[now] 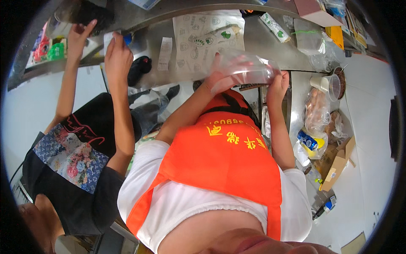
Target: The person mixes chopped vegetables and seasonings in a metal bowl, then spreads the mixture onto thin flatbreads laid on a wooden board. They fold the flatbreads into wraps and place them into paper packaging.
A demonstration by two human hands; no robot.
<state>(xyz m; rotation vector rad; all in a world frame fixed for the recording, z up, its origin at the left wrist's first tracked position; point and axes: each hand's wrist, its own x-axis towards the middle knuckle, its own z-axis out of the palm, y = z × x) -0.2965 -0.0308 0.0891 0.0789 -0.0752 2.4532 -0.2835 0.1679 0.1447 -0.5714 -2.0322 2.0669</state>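
Observation:
A clear plastic bag (249,70) is stretched between my two hands, just above the front edge of the steel counter. My left hand (218,77) grips its left side, and the film covers part of the fingers, so I cannot tell whether some are inside the bag. Closed at the bag's right end is my right hand (278,84). Beyond the bag, a white printed wrapping paper sheet (190,34) with green marks lies flat on the counter. A narrow paper slip (165,53) rests left of the sheet.
At my left a co-worker's hands (118,57) hold a small white paper. A black computer mouse (138,70) lies near the counter edge. A green-and-white packet (275,27) is at the back right. Clear plastic cups (332,86), a blue can (307,139) and a cardboard box (338,165) stand rightward.

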